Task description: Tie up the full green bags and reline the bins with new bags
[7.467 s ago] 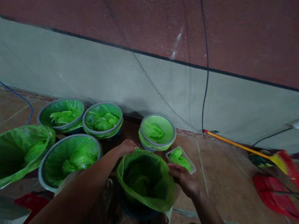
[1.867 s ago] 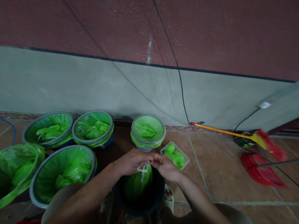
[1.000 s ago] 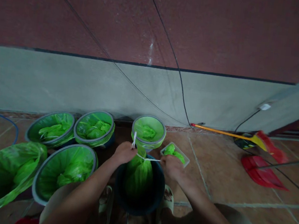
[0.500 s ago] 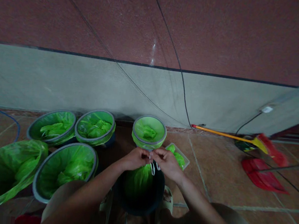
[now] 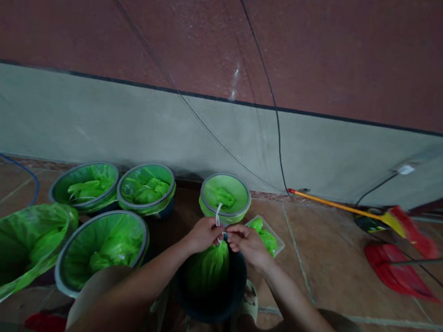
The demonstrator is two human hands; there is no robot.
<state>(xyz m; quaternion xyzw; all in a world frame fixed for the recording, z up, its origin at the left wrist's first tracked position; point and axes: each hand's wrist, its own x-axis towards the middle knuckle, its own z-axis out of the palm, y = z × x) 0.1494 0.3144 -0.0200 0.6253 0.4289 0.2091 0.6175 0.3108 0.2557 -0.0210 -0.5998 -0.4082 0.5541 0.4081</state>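
Between my knees stands a dark bin [image 5: 237, 290], and a green drawstring bag [image 5: 209, 274] hangs down into it, its neck gathered tight. Above the neck, my left hand [image 5: 203, 235] is closed in a pinch on the white drawstring [image 5: 218, 216], with a loop sticking up past the fingers. My right hand [image 5: 248, 243] faces it from the right, thumb and fingers pinched near the bag's top; the bit between those fingertips is too small to make out clearly.
Just beyond my hands is a green-lined bin [image 5: 243, 211], with a clear tray [image 5: 279, 244] of green bags beside it. Several lined bins [image 5: 59, 265] stand to the left. A yellow-handled broom [image 5: 333, 203] and red dustpan [image 5: 393, 271] lie right. A blue cable [image 5: 14, 162] crosses the left floor.
The drawstring loop, which hung below my right hand, now stands up above my left hand. My hands have parted slightly. The whole view has shifted a little.
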